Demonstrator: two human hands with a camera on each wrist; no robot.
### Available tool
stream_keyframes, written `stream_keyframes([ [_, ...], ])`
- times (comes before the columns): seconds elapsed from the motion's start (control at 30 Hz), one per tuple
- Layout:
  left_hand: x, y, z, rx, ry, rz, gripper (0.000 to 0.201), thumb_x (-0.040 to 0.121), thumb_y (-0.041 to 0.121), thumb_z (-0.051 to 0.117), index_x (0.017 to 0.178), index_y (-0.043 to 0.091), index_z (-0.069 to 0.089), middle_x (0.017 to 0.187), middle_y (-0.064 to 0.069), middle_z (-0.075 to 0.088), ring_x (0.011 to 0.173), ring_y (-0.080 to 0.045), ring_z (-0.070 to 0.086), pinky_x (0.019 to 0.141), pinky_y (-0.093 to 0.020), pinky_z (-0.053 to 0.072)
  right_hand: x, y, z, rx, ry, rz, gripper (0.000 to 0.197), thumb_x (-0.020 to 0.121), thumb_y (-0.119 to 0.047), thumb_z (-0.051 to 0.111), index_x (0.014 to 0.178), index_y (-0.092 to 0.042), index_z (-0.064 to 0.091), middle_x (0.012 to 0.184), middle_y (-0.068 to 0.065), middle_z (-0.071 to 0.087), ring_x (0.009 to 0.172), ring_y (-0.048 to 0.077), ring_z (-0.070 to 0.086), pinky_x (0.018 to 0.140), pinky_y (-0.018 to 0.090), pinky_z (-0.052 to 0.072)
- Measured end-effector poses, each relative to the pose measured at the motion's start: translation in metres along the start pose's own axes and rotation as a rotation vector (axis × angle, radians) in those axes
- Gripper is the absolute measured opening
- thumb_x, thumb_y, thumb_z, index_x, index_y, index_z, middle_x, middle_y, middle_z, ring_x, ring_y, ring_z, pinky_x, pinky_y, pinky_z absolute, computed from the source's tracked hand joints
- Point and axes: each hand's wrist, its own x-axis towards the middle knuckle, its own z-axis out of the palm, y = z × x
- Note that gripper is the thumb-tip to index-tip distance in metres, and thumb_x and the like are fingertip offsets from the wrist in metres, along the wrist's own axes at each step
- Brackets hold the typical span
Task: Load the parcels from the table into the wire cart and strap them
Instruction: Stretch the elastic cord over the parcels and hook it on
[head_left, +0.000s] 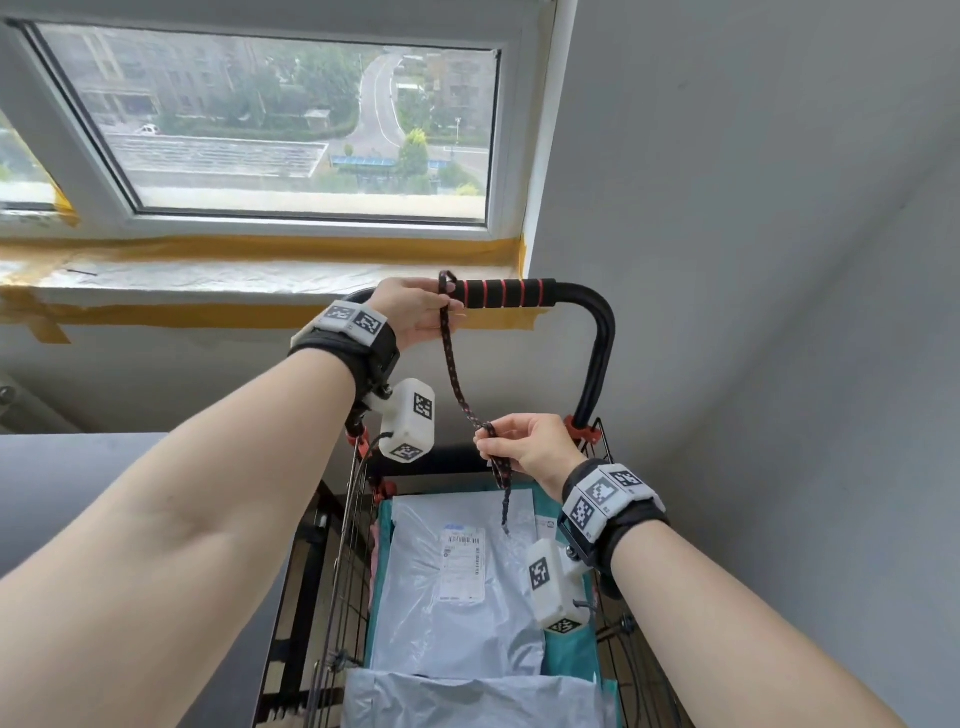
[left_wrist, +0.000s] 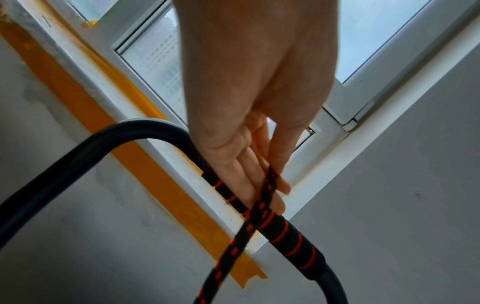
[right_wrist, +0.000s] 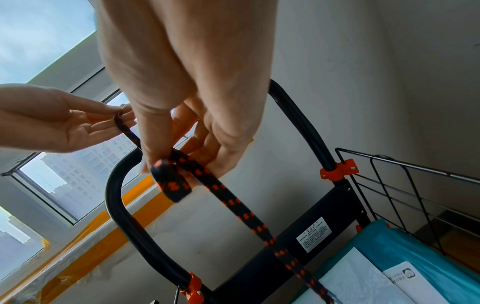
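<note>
A black strap with orange flecks (head_left: 453, 374) runs between my two hands above the wire cart (head_left: 358, 525). My left hand (head_left: 415, 312) pinches the strap's upper end at the cart's black handle with red rings (head_left: 506, 293); the strap (left_wrist: 259, 207) crosses that handle (left_wrist: 291, 242) in the left wrist view. Lower down, my right hand (head_left: 524, 449) pinches a folded loop of the strap (right_wrist: 171, 181), whose tail hangs toward the parcels. Grey plastic parcels (head_left: 457, 587) lie inside the cart on a teal bag (head_left: 569, 660).
A window (head_left: 270, 119) with a taped sill (head_left: 260, 280) stands behind the cart handle. A grey wall (head_left: 779, 260) closes in on the right. A dark table edge (head_left: 78, 493) sits at the left of the cart.
</note>
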Motion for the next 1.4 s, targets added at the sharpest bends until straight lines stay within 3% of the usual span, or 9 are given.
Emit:
stream_keyframes([
  [0.13,0.018,0.0,0.003,-0.003,-0.02,-0.03,0.043,0.091,-0.007,0.051,0.132,0.005,0.047,0.092,-0.016,0.068,0.082,-0.025,0.07,0.07,-0.031,0.06,0.009,0.008,-0.001,0.023,0.021,0.014,0.014,0.077,0.005,0.071,0.091,0.002,0.07,0.088,0.015,0.069,0.077,0.02,0.066,0.079,0.026,0.057],
  [0.23,0.029,0.006,0.006,-0.028,-0.045,0.022,0.046,0.089,-0.007,0.054,0.132,0.012,0.051,0.092,-0.015,0.07,0.083,-0.025,0.072,0.079,-0.036,0.059,0.017,0.011,-0.002,0.04,0.035,0.019,0.018,0.077,0.007,0.07,0.095,0.007,0.068,0.083,0.011,0.069,0.073,0.017,0.065,0.076,0.023,0.057],
  [0.4,0.025,0.021,0.011,-0.092,-0.193,0.115,0.047,0.089,-0.009,0.052,0.127,0.019,0.053,0.103,-0.017,0.069,0.09,-0.029,0.071,0.082,-0.038,0.058,0.025,0.01,-0.001,0.049,0.072,0.015,0.019,0.078,0.006,0.07,0.096,0.005,0.069,0.086,0.01,0.069,0.077,0.017,0.065,0.084,0.029,0.056],
  [0.6,0.0,0.02,0.008,0.054,-0.311,0.138,0.04,0.09,-0.011,0.048,0.119,0.014,0.06,0.1,-0.014,0.069,0.091,-0.031,0.07,0.082,-0.039,0.057,0.02,0.008,0.002,0.042,0.101,-0.008,0.018,0.078,0.007,0.07,0.095,0.006,0.069,0.084,0.007,0.068,0.074,0.014,0.064,0.077,0.021,0.055],
  [0.77,-0.037,0.0,0.008,0.194,-0.335,0.066,0.038,0.091,-0.011,0.047,0.115,0.014,0.062,0.098,-0.012,0.069,0.091,-0.03,0.071,0.084,-0.038,0.057,0.006,0.012,0.0,0.028,0.089,-0.023,0.012,0.077,0.007,0.071,0.085,-0.003,0.07,0.082,0.006,0.069,0.072,0.014,0.064,0.08,0.027,0.056],
  [0.97,-0.091,-0.043,0.02,0.274,-0.281,-0.044,0.035,0.091,-0.009,0.049,0.107,0.018,0.064,0.104,-0.015,0.068,0.091,-0.029,0.071,0.077,-0.034,0.059,-0.021,0.028,-0.009,0.003,0.018,-0.008,0.014,0.076,0.007,0.072,0.088,-0.001,0.069,0.082,0.006,0.069,0.072,0.015,0.065,0.077,0.023,0.056],
  [1.07,-0.12,-0.074,0.029,0.253,-0.215,-0.08,0.035,0.091,-0.01,0.048,0.111,0.015,0.063,0.099,-0.014,0.069,0.085,-0.027,0.072,0.076,-0.034,0.06,-0.035,0.045,-0.019,-0.028,-0.043,0.013,0.014,0.075,0.008,0.071,0.083,-0.004,0.069,0.081,0.006,0.068,0.075,0.015,0.064,0.084,0.026,0.054],
  [1.2,-0.154,-0.126,0.04,0.208,-0.059,-0.133,0.039,0.091,-0.01,0.049,0.12,0.015,0.056,0.092,-0.013,0.068,0.072,-0.022,0.071,0.069,-0.03,0.06,-0.048,0.075,-0.037,-0.163,-0.119,0.056,0.017,0.076,0.005,0.072,0.093,0.002,0.07,0.079,0.003,0.067,0.076,0.014,0.062,0.087,0.03,0.053],
  [1.4,-0.191,-0.209,0.047,0.096,0.202,-0.231,0.057,0.089,-0.009,0.053,0.134,0.025,0.044,0.1,-0.018,0.069,0.086,-0.03,0.072,0.082,-0.041,0.058,-0.066,0.132,-0.047,-0.337,-0.26,0.117,0.017,0.076,0.008,0.071,0.092,0.009,0.067,0.069,0.006,0.063,0.047,-0.001,0.06,0.058,0.01,0.052],
])
